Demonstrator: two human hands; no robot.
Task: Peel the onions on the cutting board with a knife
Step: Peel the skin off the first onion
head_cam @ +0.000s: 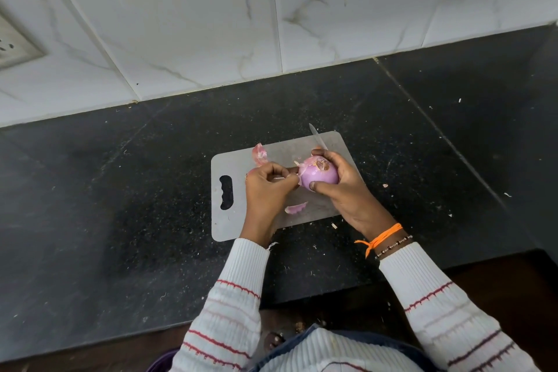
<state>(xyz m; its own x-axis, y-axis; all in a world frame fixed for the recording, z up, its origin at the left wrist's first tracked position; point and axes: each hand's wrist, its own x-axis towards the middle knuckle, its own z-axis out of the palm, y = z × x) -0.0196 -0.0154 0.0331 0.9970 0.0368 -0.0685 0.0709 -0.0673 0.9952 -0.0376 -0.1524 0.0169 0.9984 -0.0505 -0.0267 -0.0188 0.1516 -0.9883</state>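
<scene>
A pink-purple onion (320, 176) is held just above the grey cutting board (235, 220). My right hand (344, 187) grips the onion, thumb on its near side and fingers over the top. A knife blade (317, 139) sticks out beyond that hand toward the wall; its handle is hidden, so I cannot tell whether the hand holds it. My left hand (268, 187) pinches a strip of skin at the onion's left side. Loose peel pieces lie on the board: one (259, 154) at the far edge, another (296, 208) below the hands.
The board lies on a dark speckled stone counter (120, 205) scattered with small peel crumbs. A white marble-tiled wall (196, 24) rises behind, with a socket plate (12, 45) at far left. The counter's front edge runs near my body.
</scene>
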